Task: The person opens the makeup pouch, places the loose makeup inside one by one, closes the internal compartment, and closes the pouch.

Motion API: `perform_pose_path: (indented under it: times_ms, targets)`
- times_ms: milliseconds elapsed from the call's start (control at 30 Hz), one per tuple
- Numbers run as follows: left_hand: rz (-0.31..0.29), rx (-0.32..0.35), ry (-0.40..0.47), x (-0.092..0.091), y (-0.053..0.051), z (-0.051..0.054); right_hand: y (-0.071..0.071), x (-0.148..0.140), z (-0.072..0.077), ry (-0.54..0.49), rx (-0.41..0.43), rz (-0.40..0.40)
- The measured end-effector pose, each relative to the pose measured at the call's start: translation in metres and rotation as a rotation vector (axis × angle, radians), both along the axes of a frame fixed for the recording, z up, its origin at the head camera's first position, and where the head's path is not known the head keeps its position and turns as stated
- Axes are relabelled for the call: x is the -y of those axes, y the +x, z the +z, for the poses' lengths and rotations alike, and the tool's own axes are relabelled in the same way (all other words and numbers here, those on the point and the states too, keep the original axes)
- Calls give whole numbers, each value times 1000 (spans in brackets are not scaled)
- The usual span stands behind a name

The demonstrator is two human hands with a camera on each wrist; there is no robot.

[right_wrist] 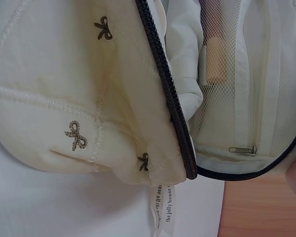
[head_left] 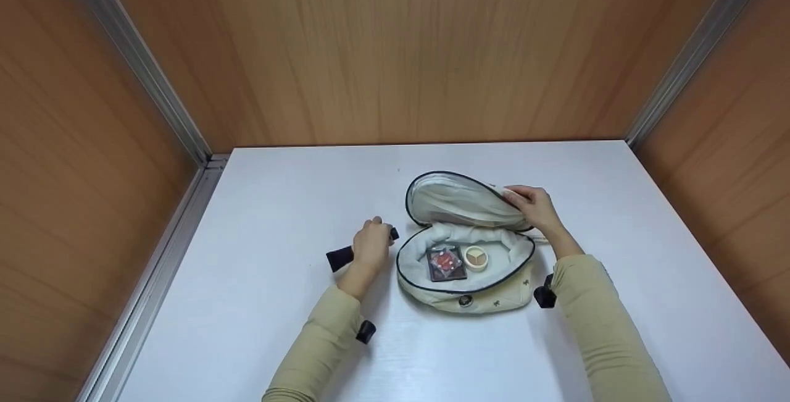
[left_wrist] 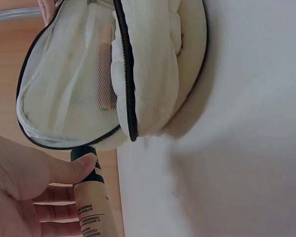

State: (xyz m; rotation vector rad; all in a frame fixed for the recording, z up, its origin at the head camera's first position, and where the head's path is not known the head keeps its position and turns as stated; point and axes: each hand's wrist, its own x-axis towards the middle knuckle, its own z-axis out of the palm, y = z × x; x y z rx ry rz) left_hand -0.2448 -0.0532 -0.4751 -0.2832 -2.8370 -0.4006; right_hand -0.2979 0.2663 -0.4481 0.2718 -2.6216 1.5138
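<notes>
Left hand [head_left: 371,244] on a tube [left_wrist: 91,207], right hand [head_left: 536,209] on an open pouch [head_left: 494,300]

Clasped between left thumb and fingers, just left of the pouch, with dark cap [left_wrist: 80,154] toward it and printed lettering along a peach-toned body. Pinched at the edge by right thumb and fingers: raised lid [head_left: 460,201], rimmed with a dark zip. Inside the pouch, on white padded lining, a dark square case [head_left: 446,264] with red pattern; just beside it, a pale round case [head_left: 475,258] with three-part contents. Behind the lid's mesh pocket [right_wrist: 222,118], a peach-toned item [right_wrist: 217,59], partly veiled. Along the outer wall, embroidered bows [right_wrist: 76,136]; at one end, a printed ribbon label [right_wrist: 165,212]. Beneath, a white table [head_left: 278,204]; beyond, wood-grain panels [head_left: 395,50].
</notes>
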Motion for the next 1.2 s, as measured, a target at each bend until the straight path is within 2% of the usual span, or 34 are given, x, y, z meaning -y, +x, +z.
perform_pose_path:
  times_ms: [133, 533, 900, 1200]
  targets:
    - [-33, -14, 10, -11, 4, 4, 0, 0, 0, -3, 9, 0]
    - [-63, -29, 19, -47, 10, 10, 2, 0, -1, -1, -13, -6]
    - [-108, -63, -43, -80, 10, 16, 1, -1, -2, -4, -32, -12]
    - [-141, -77, -64, -104, 9, 15, -1, -2, -2, 5, -40, -9]
